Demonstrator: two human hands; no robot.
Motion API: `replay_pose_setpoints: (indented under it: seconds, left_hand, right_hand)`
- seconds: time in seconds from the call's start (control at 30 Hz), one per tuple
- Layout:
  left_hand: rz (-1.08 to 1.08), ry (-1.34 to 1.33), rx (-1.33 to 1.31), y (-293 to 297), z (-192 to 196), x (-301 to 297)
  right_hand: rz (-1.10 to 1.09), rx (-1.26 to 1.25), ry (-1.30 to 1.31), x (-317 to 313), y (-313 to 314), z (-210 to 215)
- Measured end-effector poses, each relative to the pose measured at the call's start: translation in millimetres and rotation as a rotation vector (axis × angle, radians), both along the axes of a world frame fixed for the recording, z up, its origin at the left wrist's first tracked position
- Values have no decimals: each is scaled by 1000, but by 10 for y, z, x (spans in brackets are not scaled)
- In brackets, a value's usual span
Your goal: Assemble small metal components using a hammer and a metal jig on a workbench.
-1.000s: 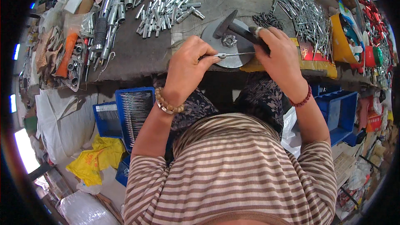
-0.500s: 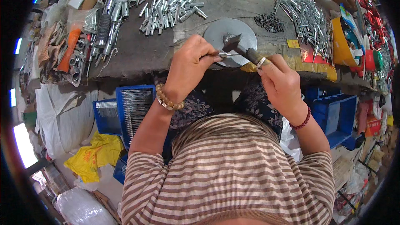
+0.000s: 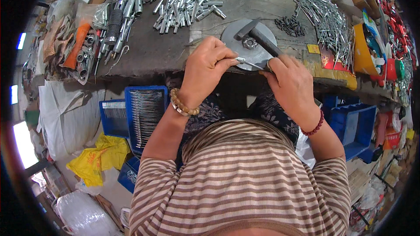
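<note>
A: What fills the work area?

B: The dark tabletop [image 3: 153, 59]. At its far side lie a pile of metal tubes [image 3: 186, 11] and, to the right, a pile of thin rods [image 3: 326, 28].

A: And nearer the person?

B: A round grey plate [image 3: 262, 53] near the front edge, between the two hands.

A: How do the hands stand?

B: The left hand [image 3: 208, 63] pinches a metal rod [image 3: 250, 64] between thumb and fingers. The right hand [image 3: 291, 81] is curled round the hammer [image 3: 265, 42] handle, though part of that grip is hidden; its fingertips are at the rod's other end.

A: What has just changed?

B: Half a second ago the hammer's head was tilted down close to the rod, with the right hand off its end. Now the head is over the plate, and the rod spans both hands along the plate's near edge.

A: Meaning?

B: I'd judge this is handling or lining up the rod, not striking it.

A: Anything smaller?

B: A toothed metal ring [image 3: 250, 43] on the plate, just beside the hammer's head.
</note>
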State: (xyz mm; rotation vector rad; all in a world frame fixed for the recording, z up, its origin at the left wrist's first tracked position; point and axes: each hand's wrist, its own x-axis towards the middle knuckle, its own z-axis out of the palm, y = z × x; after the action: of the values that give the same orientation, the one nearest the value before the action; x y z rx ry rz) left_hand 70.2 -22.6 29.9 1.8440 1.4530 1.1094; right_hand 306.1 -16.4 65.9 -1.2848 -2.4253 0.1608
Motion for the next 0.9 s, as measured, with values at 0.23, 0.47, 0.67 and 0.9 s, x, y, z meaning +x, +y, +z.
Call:
replay_pose_setpoints:
  seconds: [0.23, 0.47, 0.67, 0.9]
  left_hand:
    - [159, -27, 155, -291, -31, 185]
    - [176, -768, -379, -457, -92, 298]
    - [182, -916, -513, -489, -4, 258]
    - [490, -960, -327, -823, 0, -205]
  right_hand:
    - [-34, -743, 324, -3, -146, -44]
    - [-99, -1100, 711, -158, -293, -168]
    - [-88, -974, 663, -335, -420, -171]
    - [31, -1109, 669, -486, -480, -174]
